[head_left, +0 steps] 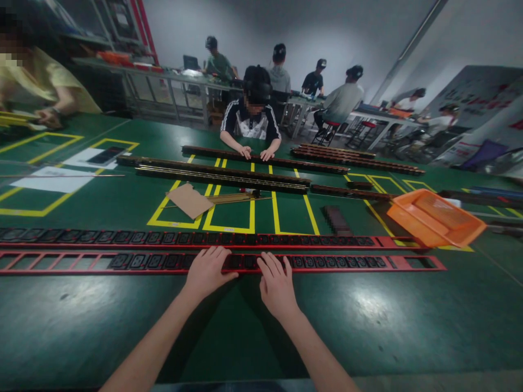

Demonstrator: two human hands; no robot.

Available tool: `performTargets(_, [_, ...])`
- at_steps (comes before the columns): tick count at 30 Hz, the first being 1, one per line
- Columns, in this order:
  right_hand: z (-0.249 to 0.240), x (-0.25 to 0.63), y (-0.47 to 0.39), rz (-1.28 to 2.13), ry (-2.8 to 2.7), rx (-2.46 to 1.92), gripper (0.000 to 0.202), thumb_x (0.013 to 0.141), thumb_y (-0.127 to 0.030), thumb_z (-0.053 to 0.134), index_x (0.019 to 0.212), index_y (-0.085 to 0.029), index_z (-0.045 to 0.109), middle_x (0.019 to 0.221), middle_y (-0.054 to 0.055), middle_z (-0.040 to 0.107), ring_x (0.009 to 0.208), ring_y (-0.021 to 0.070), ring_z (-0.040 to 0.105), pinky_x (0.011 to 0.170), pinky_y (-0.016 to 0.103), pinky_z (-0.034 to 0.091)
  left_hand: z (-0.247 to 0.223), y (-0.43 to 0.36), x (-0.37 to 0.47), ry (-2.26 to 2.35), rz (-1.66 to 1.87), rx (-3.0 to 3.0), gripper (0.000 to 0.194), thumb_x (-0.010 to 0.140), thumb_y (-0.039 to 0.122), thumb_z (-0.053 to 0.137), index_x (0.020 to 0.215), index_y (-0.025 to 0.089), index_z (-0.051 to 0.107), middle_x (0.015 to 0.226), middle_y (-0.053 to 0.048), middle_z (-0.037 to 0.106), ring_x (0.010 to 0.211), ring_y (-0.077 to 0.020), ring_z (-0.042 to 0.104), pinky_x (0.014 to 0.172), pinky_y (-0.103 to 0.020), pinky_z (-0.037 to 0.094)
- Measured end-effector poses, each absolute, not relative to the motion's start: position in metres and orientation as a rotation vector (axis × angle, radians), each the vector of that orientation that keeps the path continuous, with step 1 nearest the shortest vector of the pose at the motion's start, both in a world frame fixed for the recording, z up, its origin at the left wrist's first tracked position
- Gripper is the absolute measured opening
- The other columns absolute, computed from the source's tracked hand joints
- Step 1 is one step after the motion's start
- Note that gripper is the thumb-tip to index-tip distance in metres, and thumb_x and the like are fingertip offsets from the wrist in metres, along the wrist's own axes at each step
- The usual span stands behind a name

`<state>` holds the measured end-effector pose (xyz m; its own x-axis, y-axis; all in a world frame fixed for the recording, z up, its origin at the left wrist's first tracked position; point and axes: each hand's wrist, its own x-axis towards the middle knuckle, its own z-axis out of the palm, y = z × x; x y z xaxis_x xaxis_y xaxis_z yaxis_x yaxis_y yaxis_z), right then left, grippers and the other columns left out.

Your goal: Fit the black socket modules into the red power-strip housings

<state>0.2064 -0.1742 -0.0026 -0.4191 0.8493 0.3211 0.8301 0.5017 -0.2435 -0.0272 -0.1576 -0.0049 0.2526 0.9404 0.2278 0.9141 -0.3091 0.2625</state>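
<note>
A long red strip [425,263] lies across the green table, with black socket pieces along its middle and right and open slots at its left. My left hand [209,272] rests on this strip left of centre, palm down, its thumb apart from the fingers. My right hand [277,283] lies on the same strip a little to the right, its fingers spread over the black pieces. Neither hand shows anything held. Just behind runs a second red strip [384,241], filled with black sockets.
An orange basket [437,218] sits at the right. Brown cardboard [190,200], thin rods and long dark bars [220,177] lie beyond the strips. A person [251,117] opposite touches another bar. Another person [53,87] is at the far left.
</note>
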Motion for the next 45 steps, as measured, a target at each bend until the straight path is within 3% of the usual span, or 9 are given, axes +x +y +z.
performTargets(37, [-0.008,0.205,-0.174,-0.003,-2.334,-1.353,0.046,0.091,-0.012,0.046,0.135,-0.021,0.053,0.141,0.009,0.053,0.135,0.0240,0.042,0.119,0.056,0.014,-0.006,-0.161,-0.025,1.836,0.552,2.468,0.046,0.082,0.055,0.060,0.112,0.020,0.062,0.107,-0.010,0.067,0.101,-0.0290,0.060,0.089,-0.043,0.043])
performTargets(45, [-0.008,0.208,-0.178,-0.003,-2.388,-1.298,0.045,0.087,-0.011,0.050,0.131,-0.023,0.057,0.151,0.011,0.041,0.142,0.0265,0.032,0.118,0.059,0.014,-0.004,-0.161,-0.024,1.831,0.578,2.447,0.046,0.081,0.053,0.060,0.113,0.020,0.062,0.107,-0.010,0.067,0.101,-0.0294,0.060,0.089,-0.044,0.043])
